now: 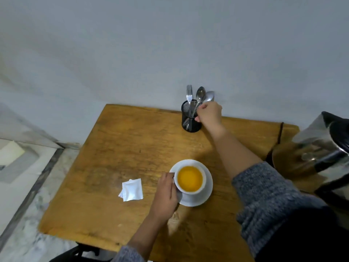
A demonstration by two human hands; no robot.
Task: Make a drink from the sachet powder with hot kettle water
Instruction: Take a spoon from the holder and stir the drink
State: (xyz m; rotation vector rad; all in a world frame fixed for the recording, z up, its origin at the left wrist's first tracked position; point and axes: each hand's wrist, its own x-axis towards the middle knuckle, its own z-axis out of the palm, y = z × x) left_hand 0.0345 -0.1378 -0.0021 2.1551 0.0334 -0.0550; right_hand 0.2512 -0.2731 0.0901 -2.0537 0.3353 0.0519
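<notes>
A white cup (203,186) full of orange liquid (189,179) stands on a white saucer (206,193) on the wooden table (122,148). My left hand (167,193) grips the cup at its left side. My right hand (209,113) reaches to the black mesh cutlery holder (190,121) at the table's back edge, fingers closed around a spoon (209,96) whose bowl sticks up above the hand. The torn white sachet (132,190) lies flat on the table, left of the cup.
A fork (189,93) and another spoon (200,93) stand in the holder. A steel kettle (321,148) with a black handle sits at the right edge, its cord (280,133) trailing behind. A grey wall runs behind the table; tiled floor lies to the left.
</notes>
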